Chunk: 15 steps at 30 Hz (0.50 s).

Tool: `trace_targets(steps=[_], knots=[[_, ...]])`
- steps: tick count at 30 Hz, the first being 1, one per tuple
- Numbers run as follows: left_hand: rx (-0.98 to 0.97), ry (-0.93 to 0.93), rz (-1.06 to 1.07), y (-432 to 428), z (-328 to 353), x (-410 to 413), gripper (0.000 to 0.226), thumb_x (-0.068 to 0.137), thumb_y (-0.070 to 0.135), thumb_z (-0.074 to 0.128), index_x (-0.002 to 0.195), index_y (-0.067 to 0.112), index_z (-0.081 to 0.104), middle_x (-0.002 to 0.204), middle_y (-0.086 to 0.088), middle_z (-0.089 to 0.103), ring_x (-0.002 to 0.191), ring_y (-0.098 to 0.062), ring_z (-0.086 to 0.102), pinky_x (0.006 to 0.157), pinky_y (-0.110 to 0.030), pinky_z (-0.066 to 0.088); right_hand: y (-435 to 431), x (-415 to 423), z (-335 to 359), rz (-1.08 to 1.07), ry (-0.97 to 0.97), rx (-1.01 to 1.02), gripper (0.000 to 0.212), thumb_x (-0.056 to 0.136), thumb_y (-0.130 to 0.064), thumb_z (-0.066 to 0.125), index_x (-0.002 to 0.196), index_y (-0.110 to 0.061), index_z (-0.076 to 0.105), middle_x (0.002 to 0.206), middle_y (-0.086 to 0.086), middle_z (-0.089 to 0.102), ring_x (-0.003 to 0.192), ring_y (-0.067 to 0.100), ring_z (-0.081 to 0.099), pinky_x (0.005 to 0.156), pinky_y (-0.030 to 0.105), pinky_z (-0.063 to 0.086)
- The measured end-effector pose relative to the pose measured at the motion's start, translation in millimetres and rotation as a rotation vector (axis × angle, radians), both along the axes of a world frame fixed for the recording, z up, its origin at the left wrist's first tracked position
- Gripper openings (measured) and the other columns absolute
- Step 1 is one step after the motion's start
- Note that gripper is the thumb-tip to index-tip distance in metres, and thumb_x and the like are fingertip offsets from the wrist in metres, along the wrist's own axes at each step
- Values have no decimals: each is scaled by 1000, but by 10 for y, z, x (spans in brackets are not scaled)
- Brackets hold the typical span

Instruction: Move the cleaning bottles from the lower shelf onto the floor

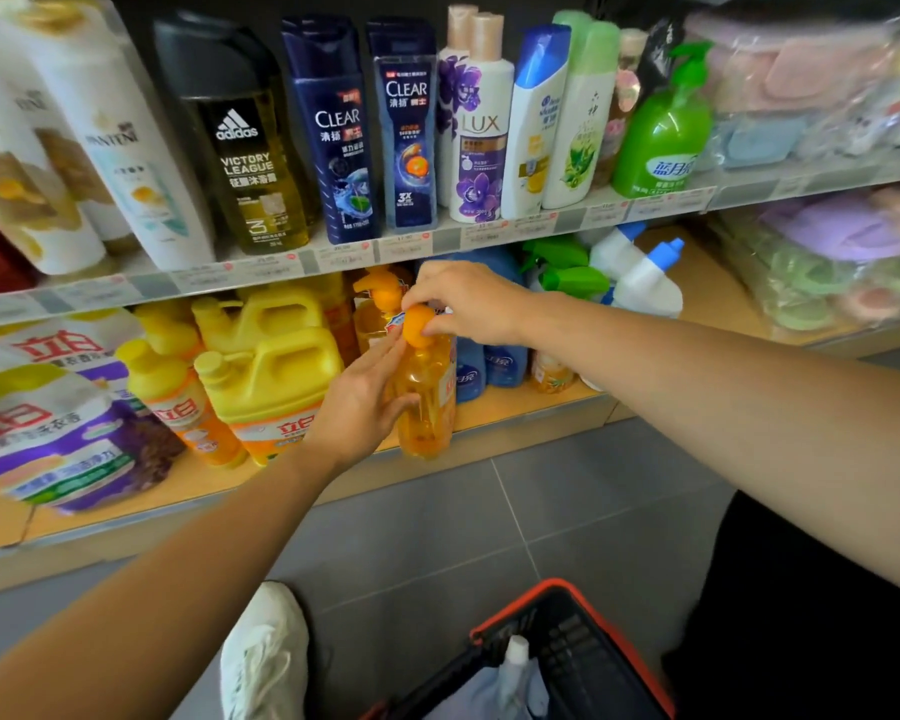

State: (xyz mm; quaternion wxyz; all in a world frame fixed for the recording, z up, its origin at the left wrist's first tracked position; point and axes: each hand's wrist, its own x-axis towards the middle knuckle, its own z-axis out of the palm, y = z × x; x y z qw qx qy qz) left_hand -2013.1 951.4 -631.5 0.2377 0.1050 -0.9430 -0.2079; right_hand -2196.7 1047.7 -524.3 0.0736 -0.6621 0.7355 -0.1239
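Gripping orange pump bottle [427, 402] at front lip of lower shelf [531, 405] | left hand [357, 407] wraps its body from 9 o'clock; right hand [468, 304] pinches pump cap [418, 324] from 1 o'clock | step, judged: removal from shelf | next: lower it upright toward 6 o'clock onto floor [437, 527].

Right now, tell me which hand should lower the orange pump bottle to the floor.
Left, probably: the left hand grips the orange pump bottle round its body, while the right hand only pinches its pump cap.
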Motion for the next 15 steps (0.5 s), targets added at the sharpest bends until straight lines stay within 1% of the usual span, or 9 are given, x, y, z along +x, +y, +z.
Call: trace_targets(steps=[1,2,4,6,8,10,12,15], knots=[[-22,23,23,21,-28,38,79,89,22,77,155,8,36,153,-14,47,140,-30,47,111,-47,47,-13,10,-5,-21,12,-7,31,89,-28,73,118,-18,70,107,6,63,101,24,57,83,38,43],[-11,38,71,56,-57,73,82,87,24,79,155,7,36,151,-15,50,138,-30,49,109,-47,48,-27,22,-10,-52,18,-16,30,89,-30,72,116,-16,71,107,7,67,101,25,59,84,38,43],[67,33,164,131,-100,96,92,79,42,83,154,12,37,147,-10,54,132,-24,52,107,-38,49,-62,37,-18,-119,11,-30,30,89,-31,73,113,-15,71,107,6,70,101,25,61,86,38,45],[144,17,230,189,-99,41,101,70,58,84,151,18,40,144,-4,55,126,-18,55,99,-30,48,-97,43,-29,-173,-7,-33,29,88,-33,73,110,-14,71,103,6,70,99,25,62,83,36,47],[178,16,302,189,-61,-63,102,64,64,85,147,20,43,138,-2,55,120,-16,57,92,-31,52,-137,54,-41,-212,-15,-41,28,88,-35,74,105,-14,72,98,5,70,94,23,62,76,33,43],[185,28,327,145,-28,-147,95,65,59,87,142,20,47,131,-2,57,115,-17,59,85,-32,54,-168,71,-59,-245,-39,-59,28,86,-37,75,100,-13,72,93,3,68,90,21,61,73,31,40],[156,23,315,83,-5,-186,81,72,47,87,138,17,52,128,-3,59,111,-21,62,83,-32,54,-183,102,-69,-266,-55,-77,28,86,-39,76,96,-13,71,90,2,67,88,21,61,71,31,40],[-21,9,249,5,-7,-136,67,80,34,84,137,9,58,133,-10,63,115,-30,63,88,-40,55,-190,162,-85,-273,-51,-120,32,87,-40,75,92,-9,71,87,5,68,84,22,61,72,34,42]])
